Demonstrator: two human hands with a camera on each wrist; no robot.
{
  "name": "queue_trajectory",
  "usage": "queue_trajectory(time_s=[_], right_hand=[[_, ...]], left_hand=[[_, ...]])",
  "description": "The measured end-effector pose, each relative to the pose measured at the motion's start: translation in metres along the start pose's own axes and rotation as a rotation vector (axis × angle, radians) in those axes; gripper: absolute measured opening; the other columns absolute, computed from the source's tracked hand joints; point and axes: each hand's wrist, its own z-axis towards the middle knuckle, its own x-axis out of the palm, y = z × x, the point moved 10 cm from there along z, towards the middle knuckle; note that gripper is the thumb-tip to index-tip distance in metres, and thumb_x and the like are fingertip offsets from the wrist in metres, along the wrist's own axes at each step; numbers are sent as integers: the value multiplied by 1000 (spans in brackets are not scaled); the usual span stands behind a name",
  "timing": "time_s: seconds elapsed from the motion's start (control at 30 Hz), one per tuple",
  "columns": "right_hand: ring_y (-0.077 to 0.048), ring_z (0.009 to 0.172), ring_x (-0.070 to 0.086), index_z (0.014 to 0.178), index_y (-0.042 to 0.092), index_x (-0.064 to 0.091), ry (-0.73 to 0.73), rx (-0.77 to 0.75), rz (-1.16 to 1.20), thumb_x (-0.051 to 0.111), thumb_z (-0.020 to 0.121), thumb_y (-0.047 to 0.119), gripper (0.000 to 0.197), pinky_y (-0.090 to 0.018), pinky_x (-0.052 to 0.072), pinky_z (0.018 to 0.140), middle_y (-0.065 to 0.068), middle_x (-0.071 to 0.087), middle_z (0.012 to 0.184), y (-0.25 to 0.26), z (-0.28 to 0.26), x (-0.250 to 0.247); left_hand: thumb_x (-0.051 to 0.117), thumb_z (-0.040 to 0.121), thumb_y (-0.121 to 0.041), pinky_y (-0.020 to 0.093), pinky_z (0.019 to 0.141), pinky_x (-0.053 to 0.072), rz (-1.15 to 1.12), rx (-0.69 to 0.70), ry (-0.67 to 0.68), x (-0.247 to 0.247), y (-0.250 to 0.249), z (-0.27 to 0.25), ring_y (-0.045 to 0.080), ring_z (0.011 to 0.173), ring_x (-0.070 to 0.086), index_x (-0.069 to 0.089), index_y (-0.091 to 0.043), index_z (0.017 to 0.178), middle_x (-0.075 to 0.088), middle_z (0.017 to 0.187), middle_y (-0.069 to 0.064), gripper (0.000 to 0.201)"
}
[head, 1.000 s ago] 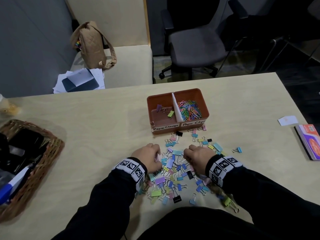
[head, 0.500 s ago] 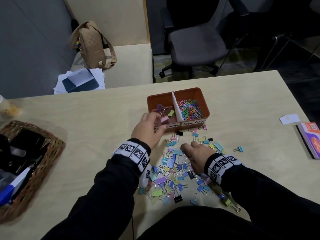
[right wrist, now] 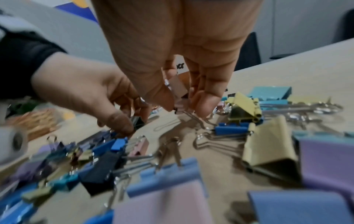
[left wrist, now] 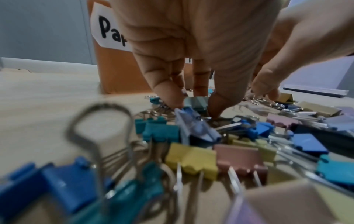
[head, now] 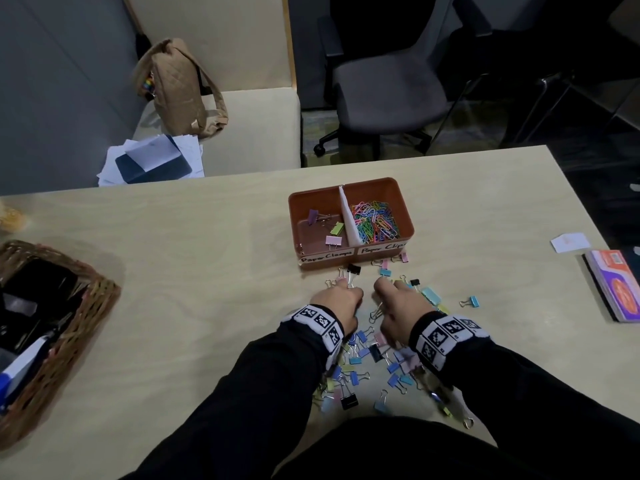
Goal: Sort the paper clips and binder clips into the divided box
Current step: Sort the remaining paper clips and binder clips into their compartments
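Observation:
The orange divided box (head: 408,233) stands mid-table. Its left compartment holds purple, green and pink binder clips (head: 333,240); its right one holds coloured paper clips (head: 375,221). A pile of coloured binder clips (head: 367,355) lies in front of the box, under both hands. My left hand (head: 348,289) (left wrist: 197,104) reaches down into the pile's far edge, its thumb and fingers pinching a dark binder clip (right wrist: 137,121). Beside it, my right hand (head: 381,289) (right wrist: 182,106) pinches a pink binder clip (right wrist: 178,86) just above the table.
A wicker basket (head: 100,306) with dark items sits at the left table edge. A colourful book (head: 616,289) and a white note (head: 569,242) lie at the right. Chairs and a tan bag (head: 180,88) stand beyond the table.
My left hand carried a pink clip to the box's left compartment, left it there and came back to the pile. My right hand shifted forward and picked a pink clip.

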Motion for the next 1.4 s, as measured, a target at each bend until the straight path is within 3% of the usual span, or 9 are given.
queue_trajectory(time_s=[0.2,0.37,0.57,0.67,0.83,0.97,1.2,1.3,1.4], right_hand=[[-28,93,52,109,22,39,-39,64,43,58,77,8,40,-34,46,79,-7,50,101,-14,0,-7],[-25,89,49,108,25,39,3,61,43,61,76,10,43,-29,42,76,-2,46,98,-11,1,-2],[-25,92,49,109,24,40,1,29,16,61,74,5,45,-29,44,77,-5,48,102,-4,1,-1],[-25,91,50,108,23,42,12,11,28,62,73,4,44,-26,42,73,-5,46,101,-1,-2,-1],[-20,85,50,98,24,40,-80,-133,97,63,79,5,36,-14,29,59,0,47,93,37,-6,-30],[-15,82,48,109,18,48,-227,-252,203,64,79,3,37,-19,35,68,2,46,96,92,6,-88],[-20,107,50,125,20,45,-310,-263,169,65,86,15,45,-24,37,85,-5,50,121,121,37,-120],[-17,110,50,122,20,49,-307,-293,139,66,86,19,40,-26,38,91,-1,55,118,110,25,-108],[-15,93,56,110,18,56,-262,-296,131,66,86,15,27,-30,48,84,2,60,104,86,9,-88]], left_hand=[[59,84,-28,35,77,52,-93,6,-92,-10,2,-4,30,94,60,52,-15,107,53,123,10,27],[59,88,-29,28,72,53,-427,-37,-392,-80,24,-28,15,81,59,56,-20,96,59,93,-4,13],[63,90,-28,18,75,48,-644,-152,-716,-149,76,-45,7,84,60,60,-19,112,63,99,-7,24],[64,89,-31,25,79,49,-540,-171,-676,-141,86,-52,9,83,56,57,-22,122,58,103,-8,35],[65,88,-28,24,78,51,-518,-211,-350,-66,90,-64,5,82,59,62,-28,103,61,92,-13,16],[62,90,-28,25,81,49,-361,-163,-148,-19,72,-67,13,92,61,67,-27,102,64,101,-9,13],[63,89,-19,36,96,46,-158,-1,123,28,28,-49,22,118,51,45,-34,136,40,133,-2,53],[62,89,-17,37,91,49,-110,17,94,29,28,-45,24,116,52,48,-31,132,42,130,0,47],[58,87,-17,37,81,52,-91,47,-10,22,25,-46,26,107,56,52,-27,125,46,123,0,40]])
